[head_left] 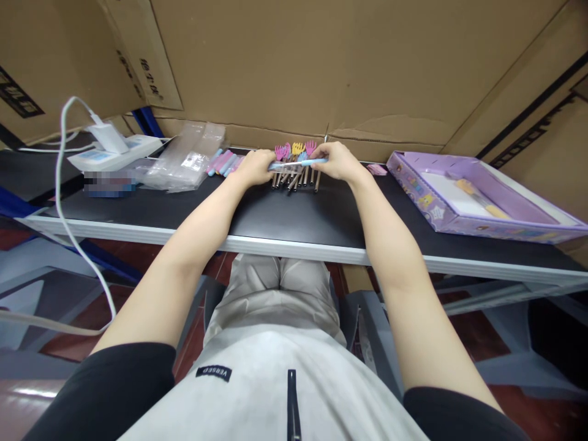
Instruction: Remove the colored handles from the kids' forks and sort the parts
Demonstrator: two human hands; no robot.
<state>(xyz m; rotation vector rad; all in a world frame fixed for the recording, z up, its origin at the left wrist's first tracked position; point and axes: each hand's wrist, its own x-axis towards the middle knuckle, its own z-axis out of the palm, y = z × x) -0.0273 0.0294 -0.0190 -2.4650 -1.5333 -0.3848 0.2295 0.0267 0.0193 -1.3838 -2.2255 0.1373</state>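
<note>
My left hand (258, 168) and my right hand (339, 160) are both closed, level with each other above the black tabletop. Between them runs a light blue-handled stick with a thin metal rod (294, 163), apparently a small back scratcher. The right fingers pinch its blue handle; the left fingers close on the other end, whose tip is hidden. Just behind and below lie several small back scratchers (297, 149) with pink, yellow and blue claw heads. Their metal rods (305, 177) point toward me. Left of my left hand is a row of pink and blue handles (223, 162).
Clear plastic bags (186, 159) lie to the left, beside a white power strip (120, 152) with a plugged-in charger and hanging cable (59, 177). On the right stands an open purple box (432, 199); a small pink item (376, 169) lies near it. Cardboard (285, 67) walls the back.
</note>
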